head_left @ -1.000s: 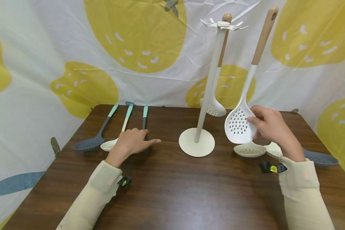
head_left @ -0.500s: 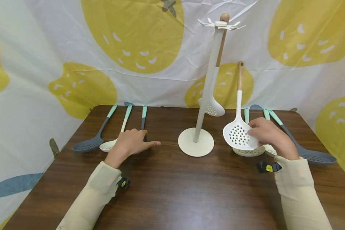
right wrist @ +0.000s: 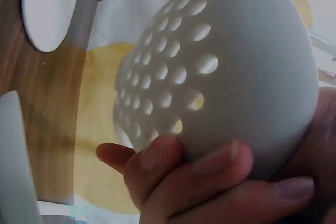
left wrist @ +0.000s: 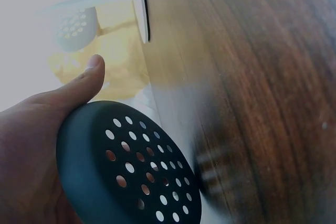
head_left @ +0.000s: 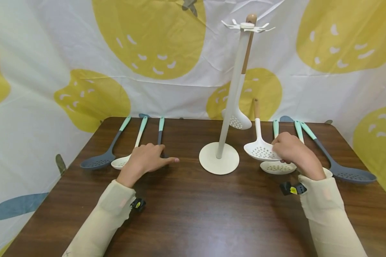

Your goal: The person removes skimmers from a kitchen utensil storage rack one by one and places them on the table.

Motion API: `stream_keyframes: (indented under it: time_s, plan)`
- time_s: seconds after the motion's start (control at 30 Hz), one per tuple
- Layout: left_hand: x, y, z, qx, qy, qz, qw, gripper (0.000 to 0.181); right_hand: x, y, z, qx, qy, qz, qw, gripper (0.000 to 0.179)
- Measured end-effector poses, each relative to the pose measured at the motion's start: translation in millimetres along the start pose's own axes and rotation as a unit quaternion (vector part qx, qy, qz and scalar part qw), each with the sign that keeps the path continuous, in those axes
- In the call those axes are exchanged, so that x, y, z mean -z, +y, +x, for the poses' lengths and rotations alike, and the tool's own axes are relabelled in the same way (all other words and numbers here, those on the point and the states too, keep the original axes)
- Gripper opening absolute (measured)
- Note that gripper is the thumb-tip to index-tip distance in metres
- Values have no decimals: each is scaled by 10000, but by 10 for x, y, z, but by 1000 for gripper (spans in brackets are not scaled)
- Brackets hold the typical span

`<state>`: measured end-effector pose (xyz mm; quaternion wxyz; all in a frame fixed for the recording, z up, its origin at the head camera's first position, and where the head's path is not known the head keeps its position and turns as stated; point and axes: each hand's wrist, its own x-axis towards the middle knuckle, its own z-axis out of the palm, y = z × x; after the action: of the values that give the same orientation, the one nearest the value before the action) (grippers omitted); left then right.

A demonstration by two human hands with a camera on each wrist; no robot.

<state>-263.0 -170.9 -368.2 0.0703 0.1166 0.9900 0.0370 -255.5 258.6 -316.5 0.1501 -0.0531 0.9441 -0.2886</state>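
My right hand (head_left: 294, 153) holds a white skimmer (head_left: 260, 150) by its bowl, with the wooden handle pointing away toward the back. In the right wrist view, curled fingers (right wrist: 205, 184) press against the perforated bowl (right wrist: 257, 72). My left hand (head_left: 144, 162) lies over a dark grey skimmer with a mint handle end (head_left: 161, 124). The left wrist view shows that skimmer's bowl (left wrist: 84, 150) below the palm, the thumb straight beside it; the other fingers are mostly hidden. A cream rack (head_left: 219, 159) stands between the hands, with another wood-handled white skimmer (head_left: 239, 119) hanging on it.
A grey skimmer (head_left: 99, 160) and a cream one (head_left: 120, 162) lie left of my left hand. Beneath and beside my right hand lie a cream skimmer (head_left: 278, 167), another mint-handled utensil (head_left: 298, 129) and a grey skimmer (head_left: 354, 174). A patterned cloth (head_left: 173, 100) hangs behind the table.
My right hand has lowered the white skimmer and moved it slightly left. Its handle has tipped from upright toward the back. My left hand and the rack have stayed put.
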Motion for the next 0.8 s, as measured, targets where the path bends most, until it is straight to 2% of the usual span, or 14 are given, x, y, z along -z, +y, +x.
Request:
stream_keyframes:
  time_s: [0.27,0.67,0.8]
  plan:
    - [-9,-2,10,36,-11,-1,10000,97,-31,-57,-38,-8,-422,43,9991,32]
    - [-17,7,22,22,48,15,10000,94,-231,-97,57,-95,-633,148,9978,27]
    - [-26,3,22,34,41,17,10000,92,-305,-112,96,82,-845,235,9961,30]
